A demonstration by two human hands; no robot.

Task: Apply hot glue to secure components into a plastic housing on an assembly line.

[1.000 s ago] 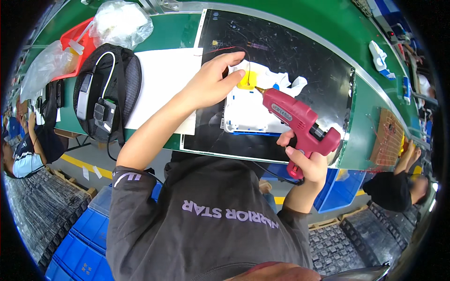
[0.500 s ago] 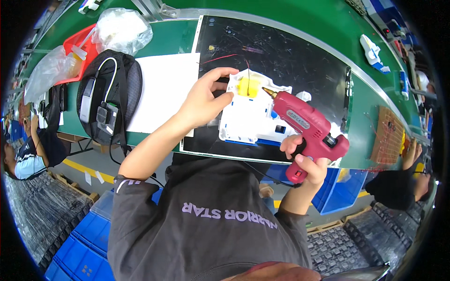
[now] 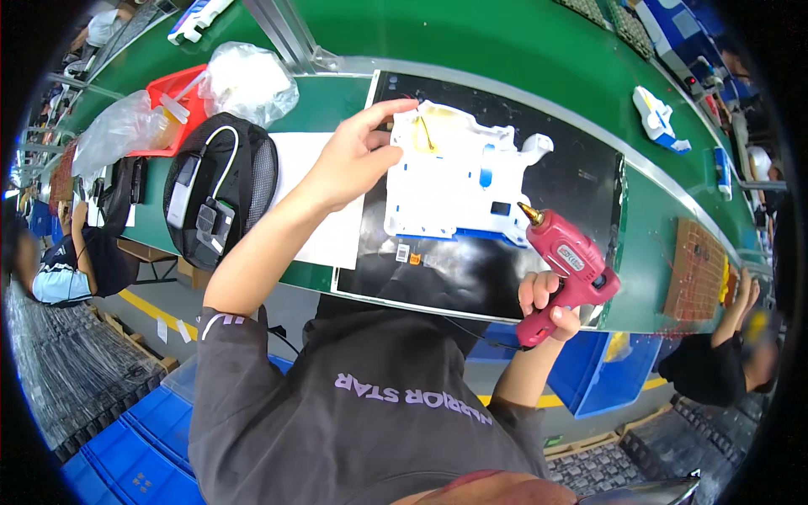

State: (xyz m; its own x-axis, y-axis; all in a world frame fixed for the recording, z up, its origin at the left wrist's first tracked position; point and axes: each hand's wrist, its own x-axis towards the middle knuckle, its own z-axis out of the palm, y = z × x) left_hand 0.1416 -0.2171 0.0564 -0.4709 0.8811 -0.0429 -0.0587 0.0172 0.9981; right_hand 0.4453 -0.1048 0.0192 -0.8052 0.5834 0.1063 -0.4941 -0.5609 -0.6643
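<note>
A white plastic housing with blue parts (image 3: pixel 446 189) lies on the black mat. Its upper left corner is pinched between the thumb and fingers of my left hand (image 3: pixel 364 156). A pale yellow patch (image 3: pixel 438 135) with a thin dark wire over it shows in that corner. My right hand (image 3: pixel 545 305) is wrapped round the handle of a red hot glue gun (image 3: pixel 576 263). Its brass nozzle (image 3: pixel 530 214) points up and left, close to the housing's lower right corner; whether it touches cannot be told.
Left of the black mat (image 3: pixel 480 290) lie a white sheet (image 3: pixel 307 181) and a black mesh bag (image 3: pixel 220 185) with a cabled device. Behind stand a red bin (image 3: pixel 195 109) and plastic bags (image 3: pixel 246 82). A blue crate (image 3: pixel 602 379) sits below the bench edge. Other people work at both sides.
The glue gun has moved from the yellow patch toward me, to the lower right of the housing. The housing has shifted farther away on the mat, still in my left hand. The view has tilted.
</note>
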